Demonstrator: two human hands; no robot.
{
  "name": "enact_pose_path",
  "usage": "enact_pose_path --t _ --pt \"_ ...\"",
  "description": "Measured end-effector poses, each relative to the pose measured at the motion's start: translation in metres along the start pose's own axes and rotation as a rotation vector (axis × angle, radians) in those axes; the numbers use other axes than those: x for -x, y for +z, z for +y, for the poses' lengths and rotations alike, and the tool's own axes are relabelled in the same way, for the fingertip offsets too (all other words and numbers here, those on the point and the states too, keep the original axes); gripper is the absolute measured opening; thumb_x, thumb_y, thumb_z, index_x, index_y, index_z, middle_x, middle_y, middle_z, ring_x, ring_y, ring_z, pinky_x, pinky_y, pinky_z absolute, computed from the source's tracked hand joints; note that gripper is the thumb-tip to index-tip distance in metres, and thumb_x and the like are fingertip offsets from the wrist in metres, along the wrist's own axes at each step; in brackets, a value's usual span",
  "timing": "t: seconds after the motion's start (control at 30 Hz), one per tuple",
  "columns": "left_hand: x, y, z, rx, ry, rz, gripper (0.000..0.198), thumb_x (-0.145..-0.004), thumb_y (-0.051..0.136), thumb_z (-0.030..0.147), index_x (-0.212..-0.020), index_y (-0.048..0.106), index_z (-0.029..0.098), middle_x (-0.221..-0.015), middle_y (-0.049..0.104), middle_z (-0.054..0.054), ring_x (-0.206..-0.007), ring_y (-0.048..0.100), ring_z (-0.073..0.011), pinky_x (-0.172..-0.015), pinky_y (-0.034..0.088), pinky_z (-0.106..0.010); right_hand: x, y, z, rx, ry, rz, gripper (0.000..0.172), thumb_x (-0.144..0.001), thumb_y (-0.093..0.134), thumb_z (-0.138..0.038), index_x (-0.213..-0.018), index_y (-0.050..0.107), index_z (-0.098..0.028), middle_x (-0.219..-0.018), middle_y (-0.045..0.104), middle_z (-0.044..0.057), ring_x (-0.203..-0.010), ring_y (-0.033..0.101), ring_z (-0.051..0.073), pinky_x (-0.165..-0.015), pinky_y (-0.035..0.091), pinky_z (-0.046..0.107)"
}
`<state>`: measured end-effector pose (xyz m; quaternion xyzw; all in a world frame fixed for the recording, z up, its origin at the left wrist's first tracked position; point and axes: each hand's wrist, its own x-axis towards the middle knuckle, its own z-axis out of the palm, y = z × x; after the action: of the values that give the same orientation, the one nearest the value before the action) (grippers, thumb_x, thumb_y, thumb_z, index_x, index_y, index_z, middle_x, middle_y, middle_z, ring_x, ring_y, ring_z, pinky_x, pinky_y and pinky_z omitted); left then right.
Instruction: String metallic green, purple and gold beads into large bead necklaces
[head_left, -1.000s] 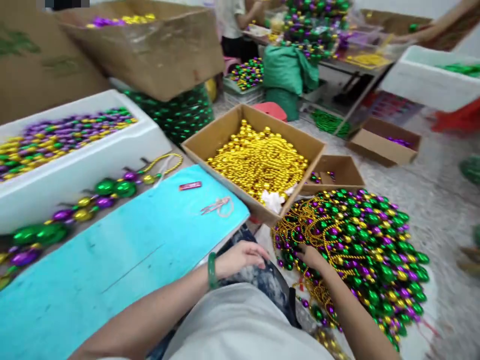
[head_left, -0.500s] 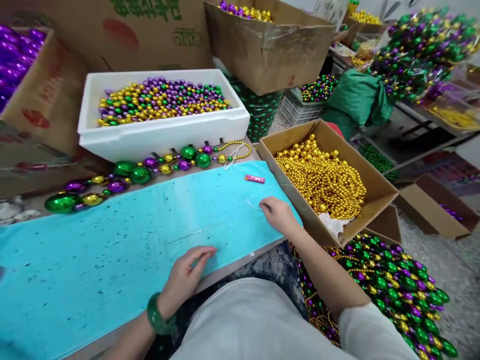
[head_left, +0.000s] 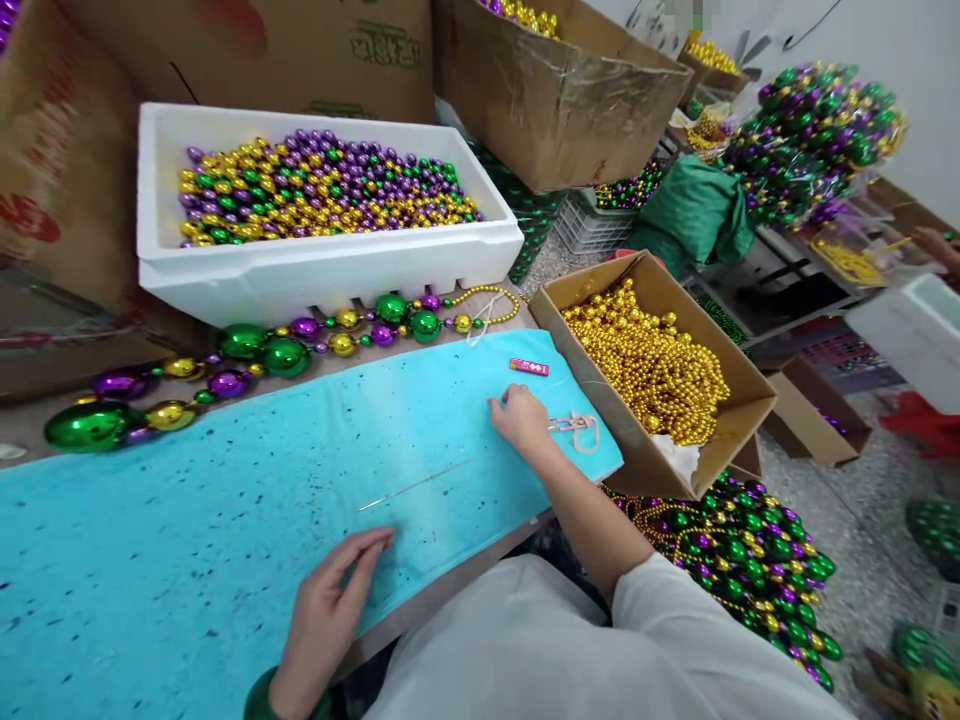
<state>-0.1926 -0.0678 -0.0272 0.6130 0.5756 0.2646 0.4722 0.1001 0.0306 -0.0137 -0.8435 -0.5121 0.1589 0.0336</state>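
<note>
My left hand (head_left: 330,590) is at the front edge of the blue cloth (head_left: 225,500), with thumb and fingertips pinched together. What they hold, if anything, is too fine to see. A long thin needle (head_left: 412,486) lies on the cloth just beyond those fingers. Farther right, my right hand (head_left: 519,415) is low over the cloth, fingers curled into a pinch whose contents I cannot make out. Beside its wrist lie small metal snips (head_left: 561,424) with a pale cord loop. A pink lighter-like stick (head_left: 529,367) rests just past the hand.
Behind the cloth lies a strand of large green, purple and gold beads (head_left: 285,355). A white foam box (head_left: 330,265) of loose beads stands behind it. At right is a cardboard box (head_left: 739,425) with gold bead strings. Another person's hand (head_left: 937,245) shows far right.
My right hand has moved a little left across the cloth, and the snips beside it have come into sight. My left hand is slightly lower and farther left. The view has shifted.
</note>
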Motion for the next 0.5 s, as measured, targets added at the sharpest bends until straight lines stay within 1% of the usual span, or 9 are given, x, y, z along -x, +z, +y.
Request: enact_pose_path --t 0.1,0.17,0.3,0.4,0.5 --pt "-0.002 -0.009 -0.001 -0.025 0.002 0.025 0.031 -0.080 0.055 0.048 -0.092 0.072 0.024 -0.092 0.074 -0.005 -0.086 0.068 -0.0217 -0.084 0.054 -0.034 -0.010 0.001 0.002 -0.093 0.044 -0.043 0.024 -0.087 0.049 -0.031 -0.098 0.063 -0.015 -0.108 0.064 0.015 -0.097 0.062 0.025 -0.081 0.044 0.034" --pt "-0.003 -0.012 -0.003 -0.037 -0.001 0.033 0.031 -0.080 0.055 0.048 -0.092 0.072 0.024 -0.092 0.074 -0.004 -0.086 0.068 -0.0218 -0.084 0.055 -0.034 -0.015 0.000 0.006 -0.151 0.053 -0.060 0.020 -0.084 0.050 -0.026 -0.092 0.066 -0.016 -0.101 0.068 0.012 -0.094 0.063 0.023 -0.079 0.043 0.032" --pt "-0.007 -0.013 -0.006 -0.068 0.034 0.035 0.032 -0.082 0.054 0.048 -0.093 0.071 0.024 -0.092 0.074 -0.003 -0.087 0.068 -0.0215 -0.083 0.054 -0.033 -0.021 -0.003 0.017 -0.197 0.022 -0.064 0.017 -0.082 0.052 -0.025 -0.085 0.068 -0.018 -0.089 0.071 0.006 -0.085 0.063 0.018 -0.073 0.042 0.026" --pt "-0.015 -0.010 -0.001 -0.135 0.139 0.030 0.030 -0.085 0.051 0.046 -0.095 0.071 0.025 -0.097 0.073 -0.003 -0.091 0.067 -0.0205 -0.086 0.053 -0.032 -0.021 -0.003 0.019 -0.218 -0.008 -0.057 0.022 -0.084 0.052 -0.033 -0.086 0.067 -0.018 -0.086 0.071 0.005 -0.081 0.063 0.016 -0.071 0.042 0.025" --pt "-0.028 0.001 0.011 -0.271 0.305 0.013 0.029 -0.089 0.047 0.040 -0.099 0.069 0.023 -0.099 0.071 -0.004 -0.093 0.065 -0.0206 -0.087 0.051 -0.034 -0.020 0.000 0.016 -0.204 -0.007 -0.041 0.026 -0.081 0.057 -0.040 -0.086 0.066 -0.017 -0.090 0.070 0.008 -0.083 0.063 0.020 -0.072 0.043 0.028"
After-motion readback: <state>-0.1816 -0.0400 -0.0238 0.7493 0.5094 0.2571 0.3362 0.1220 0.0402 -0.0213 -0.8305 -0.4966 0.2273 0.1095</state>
